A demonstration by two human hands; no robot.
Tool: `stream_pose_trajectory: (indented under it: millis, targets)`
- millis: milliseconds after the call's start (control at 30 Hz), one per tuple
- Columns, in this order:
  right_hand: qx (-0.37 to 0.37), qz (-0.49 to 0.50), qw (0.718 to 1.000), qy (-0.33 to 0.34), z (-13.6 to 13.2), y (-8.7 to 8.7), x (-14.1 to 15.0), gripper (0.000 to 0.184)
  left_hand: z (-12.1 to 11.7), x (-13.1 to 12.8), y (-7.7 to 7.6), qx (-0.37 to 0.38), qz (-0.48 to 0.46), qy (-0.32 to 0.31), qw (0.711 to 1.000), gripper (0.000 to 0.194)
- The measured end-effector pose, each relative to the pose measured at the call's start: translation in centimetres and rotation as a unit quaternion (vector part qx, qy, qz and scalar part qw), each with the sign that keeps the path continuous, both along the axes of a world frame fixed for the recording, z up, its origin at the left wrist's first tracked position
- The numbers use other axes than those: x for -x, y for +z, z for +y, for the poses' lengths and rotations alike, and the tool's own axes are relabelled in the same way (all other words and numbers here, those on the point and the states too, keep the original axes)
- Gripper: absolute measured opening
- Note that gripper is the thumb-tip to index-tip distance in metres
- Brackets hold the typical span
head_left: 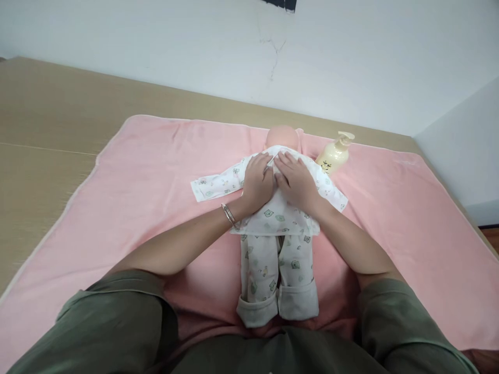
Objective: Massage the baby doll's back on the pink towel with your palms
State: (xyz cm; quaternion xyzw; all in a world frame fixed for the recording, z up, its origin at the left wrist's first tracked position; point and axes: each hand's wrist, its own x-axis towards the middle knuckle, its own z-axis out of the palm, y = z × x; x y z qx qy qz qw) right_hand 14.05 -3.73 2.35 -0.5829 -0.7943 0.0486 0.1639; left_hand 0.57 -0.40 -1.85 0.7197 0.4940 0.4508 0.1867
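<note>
A baby doll (283, 138) lies on its back on a pink blanket (156, 171), dressed in a white printed top (278, 213) and matching trousers (275, 275). My left hand (258, 182) rests flat on the left side of the doll's chest, fingers together and pointing toward the collar. My right hand (296, 179) lies flat on the right side of the chest, touching the left hand at the middle. Both press on the top's front; neither wraps round anything. A metal bangle (229, 214) circles my left wrist.
A pale yellow pump bottle (334, 153) lies on the blanket just right of the doll's head. The blanket covers a tan wooden surface (47, 119) that runs to a white wall (351, 57) behind. My green sleeves fill the bottom edge.
</note>
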Motion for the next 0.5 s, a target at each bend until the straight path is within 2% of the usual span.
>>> stream_pose_trajectory:
  millis: [100,200,367,500]
  targets:
    - [0.036,0.006,0.997,-0.066,1.3,0.3,-0.8,0.058,-0.1,-0.1,0.0,-0.004,0.006,-0.002,1.0,0.041]
    - [0.03,-0.02,0.994,-0.107,0.3,0.2,-0.3,0.059,-0.1,0.0,0.0,-0.006,0.013,-0.004,1.0,0.041]
    - [-0.011,-0.038,0.997,-0.06,-2.4,-0.2,1.0,0.056,0.1,0.1,0.1,-0.005,0.039,-0.012,0.999,0.041]
    - [0.009,-0.005,0.999,-0.031,-0.7,-0.1,0.1,0.055,-0.1,0.0,0.3,-0.009,0.079,-0.019,0.997,0.043]
